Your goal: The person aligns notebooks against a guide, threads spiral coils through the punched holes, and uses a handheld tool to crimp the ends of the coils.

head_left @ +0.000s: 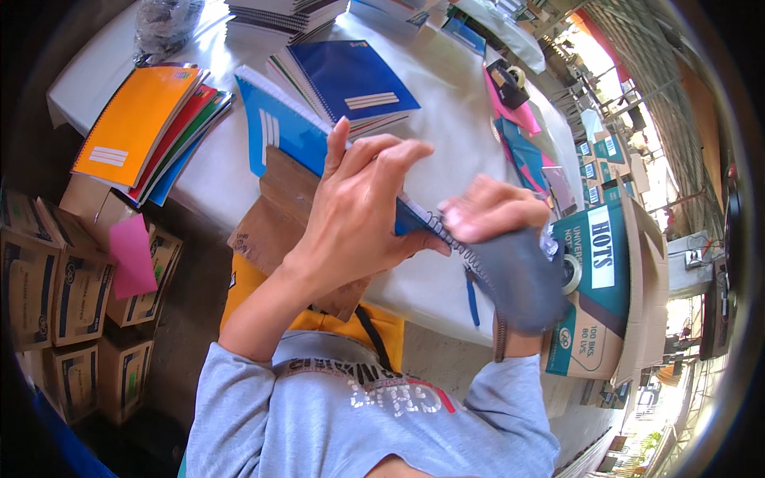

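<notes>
A light-blue notebook (275, 119) is tilted up before me, its spine running down to the right. My left hand (358, 199) grips it near the middle of the spine, thumb below and fingers above, the index finger raised. At the near end of the spine a dark spiral binding wire (478, 267) sticks out and hangs toward my right forearm. My right hand (498, 211), blurred by motion, has its fingers curled at this wire where it meets the notebook. A dark grey sleeve covers that wrist. Brown cardboard (275, 219) lies under the notebook.
Stacked notebooks with a dark-blue cover (355, 76) and an orange cover (139, 115) lie on the white table (215, 159). Blue-handled pliers (472, 299) rest near its front edge. An open carton (598, 295) stands right; boxes (80, 295) are piled left. A tape dispenser (508, 84) sits far right.
</notes>
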`<control>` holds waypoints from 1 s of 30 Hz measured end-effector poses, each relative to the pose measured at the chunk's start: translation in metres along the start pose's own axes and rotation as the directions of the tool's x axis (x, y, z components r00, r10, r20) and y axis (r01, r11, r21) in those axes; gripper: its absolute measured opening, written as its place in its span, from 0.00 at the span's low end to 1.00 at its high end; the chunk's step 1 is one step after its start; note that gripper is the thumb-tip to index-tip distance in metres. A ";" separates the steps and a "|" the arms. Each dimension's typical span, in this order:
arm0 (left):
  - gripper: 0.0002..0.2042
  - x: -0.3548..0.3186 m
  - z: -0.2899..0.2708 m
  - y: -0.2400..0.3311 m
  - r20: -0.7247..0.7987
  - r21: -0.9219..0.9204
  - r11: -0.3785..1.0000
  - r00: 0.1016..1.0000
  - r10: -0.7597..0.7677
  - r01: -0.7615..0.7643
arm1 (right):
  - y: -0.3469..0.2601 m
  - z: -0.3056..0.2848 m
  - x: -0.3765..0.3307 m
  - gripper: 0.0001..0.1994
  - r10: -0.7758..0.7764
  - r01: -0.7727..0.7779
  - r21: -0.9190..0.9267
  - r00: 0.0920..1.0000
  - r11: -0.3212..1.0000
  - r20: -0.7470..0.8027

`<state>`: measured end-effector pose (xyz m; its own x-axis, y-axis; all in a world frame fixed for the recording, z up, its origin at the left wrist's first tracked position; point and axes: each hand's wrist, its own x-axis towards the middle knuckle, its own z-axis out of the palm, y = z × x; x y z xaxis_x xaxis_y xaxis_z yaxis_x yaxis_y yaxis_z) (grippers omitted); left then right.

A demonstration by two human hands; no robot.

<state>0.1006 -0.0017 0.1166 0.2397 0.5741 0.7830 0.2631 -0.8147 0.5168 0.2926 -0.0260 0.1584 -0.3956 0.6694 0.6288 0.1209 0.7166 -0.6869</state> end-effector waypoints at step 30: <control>0.34 0.023 -0.036 -0.051 -0.128 0.379 0.926 0.990 0.055 -0.002 | 0.031 0.008 0.041 0.10 0.310 -0.340 -0.427 0.940 0.838 -0.140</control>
<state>0.0595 0.0499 0.1205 0.1319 0.5132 0.8481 0.5968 -0.7242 0.3455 0.2730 0.0222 0.1605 -0.2073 0.8792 0.4291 0.6244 0.4565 -0.6338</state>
